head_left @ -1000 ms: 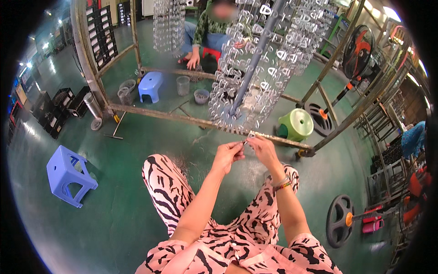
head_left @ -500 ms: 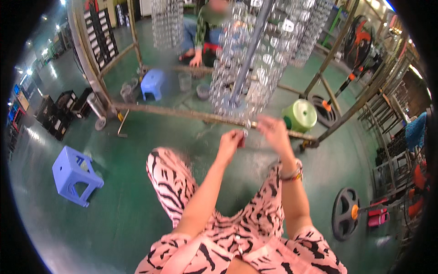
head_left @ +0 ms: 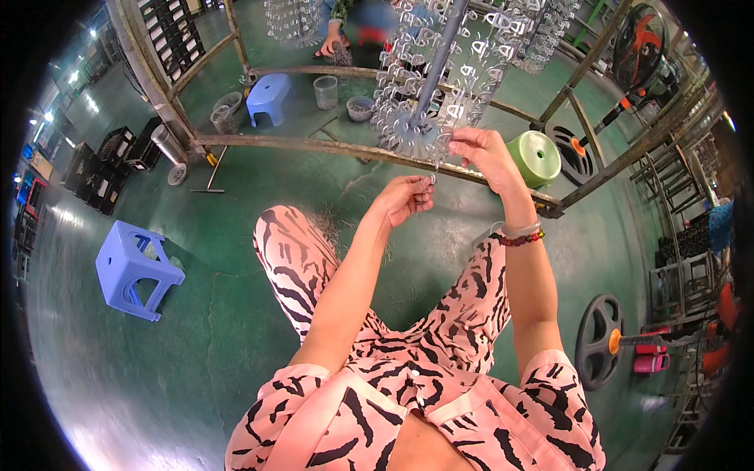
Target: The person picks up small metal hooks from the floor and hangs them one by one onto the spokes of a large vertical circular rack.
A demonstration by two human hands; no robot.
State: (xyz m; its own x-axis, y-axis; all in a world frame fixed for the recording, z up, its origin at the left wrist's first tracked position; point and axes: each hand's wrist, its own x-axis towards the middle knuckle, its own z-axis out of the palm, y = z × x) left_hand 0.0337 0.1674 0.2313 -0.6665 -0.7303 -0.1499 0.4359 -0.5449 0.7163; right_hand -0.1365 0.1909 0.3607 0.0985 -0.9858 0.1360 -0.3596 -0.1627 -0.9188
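In front of me hangs a dense, tiered cluster of small silvery loop-shaped metal pieces [head_left: 479, 74] around a grey pole [head_left: 433, 82]. My left hand [head_left: 404, 201] is below the cluster's lower end, fingers curled, pinching a small shiny metal piece [head_left: 432, 179]. Up at the lower right edge of the cluster, my right hand [head_left: 483, 155] has thumb and forefinger closed together at one of the loops. Whether that loop hangs free or is attached is too small to tell.
A rusty metal frame [head_left: 314, 146] surrounds the hanging cluster. Blue stools [head_left: 269, 96] stand behind its lower bar and on the left [head_left: 129, 267]. A green stool [head_left: 536, 159] and a black fan [head_left: 638, 47] are at right. Across the frame, another person's hand [head_left: 334, 41] reaches down near the floor.
My right hand has risen to the cluster's lower edge and closed its fingers there. My left hand has shifted slightly right and up. The view has tilted downward.
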